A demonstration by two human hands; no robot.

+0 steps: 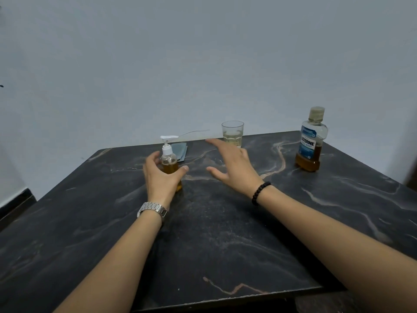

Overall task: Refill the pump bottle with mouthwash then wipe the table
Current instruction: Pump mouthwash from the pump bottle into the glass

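A small clear pump bottle (pixel 169 162) with amber liquid and a white pump head stands left of the table's middle. My left hand (pixel 161 177) curls round its lower body, thumb on the right side. My right hand (pixel 232 168) hovers just right of it with straight, spread fingers and holds nothing. The capped mouthwash bottle (pixel 312 141), blue label, amber liquid low inside, stands at the far right of the table. A folded blue-grey cloth (pixel 181 151) lies flat behind the pump bottle.
A clear glass (pixel 232 134) with a little pale liquid stands at the table's back edge, just beyond my right fingertips. The dark marble table (pixel 214 233) ends against a pale wall. Its front edge runs near the bottom of the view.
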